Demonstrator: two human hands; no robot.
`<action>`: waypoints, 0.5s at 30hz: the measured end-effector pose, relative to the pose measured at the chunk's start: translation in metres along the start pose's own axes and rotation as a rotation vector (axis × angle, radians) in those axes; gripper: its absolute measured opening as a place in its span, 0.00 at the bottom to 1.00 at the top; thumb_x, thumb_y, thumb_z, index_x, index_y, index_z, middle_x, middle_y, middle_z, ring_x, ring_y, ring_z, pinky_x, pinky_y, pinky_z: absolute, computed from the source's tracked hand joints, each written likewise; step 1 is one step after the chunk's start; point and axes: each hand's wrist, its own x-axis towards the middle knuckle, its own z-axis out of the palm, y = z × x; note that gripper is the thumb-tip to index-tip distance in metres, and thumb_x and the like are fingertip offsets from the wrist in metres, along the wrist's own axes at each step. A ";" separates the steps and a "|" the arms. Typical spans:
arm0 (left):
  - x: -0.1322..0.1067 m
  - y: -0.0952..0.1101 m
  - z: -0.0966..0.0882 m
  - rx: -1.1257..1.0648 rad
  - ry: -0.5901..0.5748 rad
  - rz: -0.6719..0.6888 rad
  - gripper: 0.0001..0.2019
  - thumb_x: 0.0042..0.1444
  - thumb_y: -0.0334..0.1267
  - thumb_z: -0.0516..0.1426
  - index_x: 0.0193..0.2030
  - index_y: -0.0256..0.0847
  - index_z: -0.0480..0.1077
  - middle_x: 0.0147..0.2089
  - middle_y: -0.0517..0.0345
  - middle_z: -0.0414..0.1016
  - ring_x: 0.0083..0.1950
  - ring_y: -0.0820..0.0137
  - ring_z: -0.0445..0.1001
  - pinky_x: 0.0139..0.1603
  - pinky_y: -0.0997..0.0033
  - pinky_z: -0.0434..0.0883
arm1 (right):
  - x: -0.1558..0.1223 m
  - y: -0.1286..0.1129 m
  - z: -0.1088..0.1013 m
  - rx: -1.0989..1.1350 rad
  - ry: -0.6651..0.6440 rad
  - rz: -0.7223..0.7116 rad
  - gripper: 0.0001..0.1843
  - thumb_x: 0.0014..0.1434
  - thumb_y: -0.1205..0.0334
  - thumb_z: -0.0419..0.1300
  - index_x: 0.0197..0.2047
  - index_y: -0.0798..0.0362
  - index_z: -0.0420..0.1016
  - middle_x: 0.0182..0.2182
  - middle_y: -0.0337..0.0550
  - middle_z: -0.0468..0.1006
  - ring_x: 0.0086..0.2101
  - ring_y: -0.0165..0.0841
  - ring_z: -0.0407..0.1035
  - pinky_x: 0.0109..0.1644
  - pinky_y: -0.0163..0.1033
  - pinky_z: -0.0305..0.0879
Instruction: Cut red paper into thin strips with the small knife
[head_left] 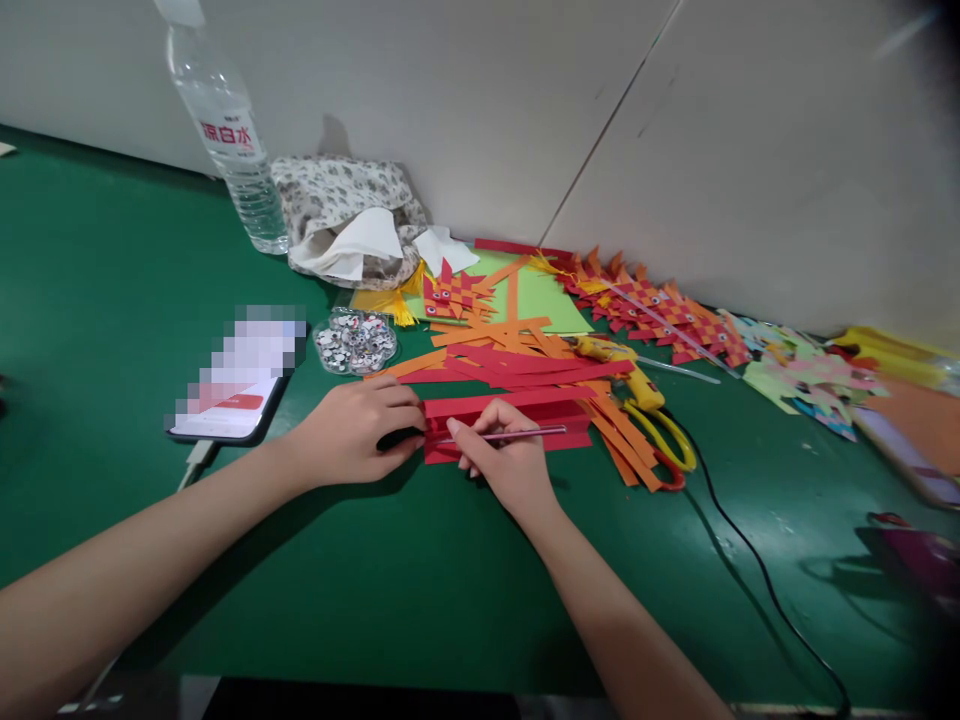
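Red paper (559, 411) lies under your right hand (508, 455), which pinches a pen-like tool (553, 431); your left hand (367, 430) curls at the paper's edge, grip unclear. Beyond, woven pieces (686, 325) look finished; this paper seems folded, not yet woven.

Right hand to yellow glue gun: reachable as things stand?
Likely yes: the yellow glue gun lies nearby, handle exposed. But the right hand holds a slim pink stick, so it may need freeing.
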 end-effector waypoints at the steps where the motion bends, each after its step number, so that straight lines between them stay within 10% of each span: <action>1: 0.000 0.000 0.000 0.002 0.004 0.002 0.09 0.60 0.36 0.52 0.38 0.41 0.74 0.40 0.55 0.76 0.40 0.65 0.72 0.40 0.66 0.68 | 0.000 0.000 0.000 0.000 -0.003 0.004 0.18 0.52 0.54 0.66 0.22 0.50 0.61 0.12 0.32 0.70 0.13 0.23 0.62 0.17 0.27 0.57; 15: -0.001 -0.002 0.003 0.030 0.004 0.006 0.09 0.61 0.36 0.52 0.37 0.42 0.74 0.40 0.55 0.76 0.41 0.65 0.72 0.41 0.67 0.67 | 0.001 0.001 -0.001 0.008 0.062 -0.017 0.18 0.51 0.58 0.64 0.21 0.50 0.58 0.10 0.28 0.64 0.12 0.22 0.58 0.16 0.27 0.53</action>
